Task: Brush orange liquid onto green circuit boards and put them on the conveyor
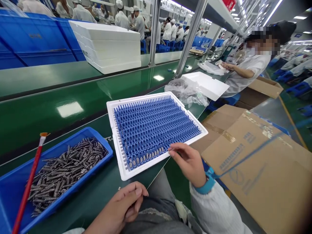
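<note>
A white foam tray lies on the green bench, filled with rows of upright blue plastic parts. Along the front row, several small silvery metal pieces sit in the blue parts. My right hand is at the tray's front right edge, thumb and forefinger pinched together beside the end of that silvery line; whatever is between the fingertips is too small to make out. Below the tray's front edge, my left hand is closed, fingers curled against the thumb, its contents hidden. A blue bin at left holds many dark metal coil springs.
A red-handled brush leans across the bin. Behind the tray run a green conveyor and stacked white foam boxes. Clear plastic bags and a foam lid lie beyond. Cardboard boxes and a co-worker are at right.
</note>
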A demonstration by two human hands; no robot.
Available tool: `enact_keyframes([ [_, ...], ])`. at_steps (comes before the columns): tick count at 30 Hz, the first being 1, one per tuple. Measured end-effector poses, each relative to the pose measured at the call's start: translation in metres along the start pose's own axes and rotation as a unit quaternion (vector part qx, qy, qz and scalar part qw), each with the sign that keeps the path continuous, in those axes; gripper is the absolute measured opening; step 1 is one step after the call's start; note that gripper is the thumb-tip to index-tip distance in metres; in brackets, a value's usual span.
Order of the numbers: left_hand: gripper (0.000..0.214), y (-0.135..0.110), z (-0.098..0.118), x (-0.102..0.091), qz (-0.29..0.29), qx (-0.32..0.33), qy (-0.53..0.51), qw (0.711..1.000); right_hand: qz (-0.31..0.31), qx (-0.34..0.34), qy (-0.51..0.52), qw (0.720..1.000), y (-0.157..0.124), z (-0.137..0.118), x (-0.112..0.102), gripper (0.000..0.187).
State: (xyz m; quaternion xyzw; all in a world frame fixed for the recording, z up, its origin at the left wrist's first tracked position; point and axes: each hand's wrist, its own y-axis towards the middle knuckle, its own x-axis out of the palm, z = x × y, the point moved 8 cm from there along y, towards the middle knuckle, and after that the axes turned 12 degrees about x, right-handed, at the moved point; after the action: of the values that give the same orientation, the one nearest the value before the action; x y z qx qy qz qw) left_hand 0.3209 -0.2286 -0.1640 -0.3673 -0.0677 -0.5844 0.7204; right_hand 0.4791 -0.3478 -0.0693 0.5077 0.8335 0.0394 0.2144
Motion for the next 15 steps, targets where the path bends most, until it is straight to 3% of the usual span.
enact_keyframes([
  [4,0.035,-0.005,0.002,0.005,-0.015,-0.016,-0.014,1.000,0.015,0.014,-0.104,0.994,0.017,0.021,-0.009,0.021],
  [9,0.014,-0.018,0.012,0.018,-0.007,0.003,-0.030,1.000,0.007,0.034,-0.141,0.989,0.012,0.032,-0.007,0.028],
  [15,0.028,-0.035,0.017,0.019,0.029,0.004,-0.031,0.999,0.019,0.069,-0.175,0.982,0.010,0.052,-0.016,0.035],
])
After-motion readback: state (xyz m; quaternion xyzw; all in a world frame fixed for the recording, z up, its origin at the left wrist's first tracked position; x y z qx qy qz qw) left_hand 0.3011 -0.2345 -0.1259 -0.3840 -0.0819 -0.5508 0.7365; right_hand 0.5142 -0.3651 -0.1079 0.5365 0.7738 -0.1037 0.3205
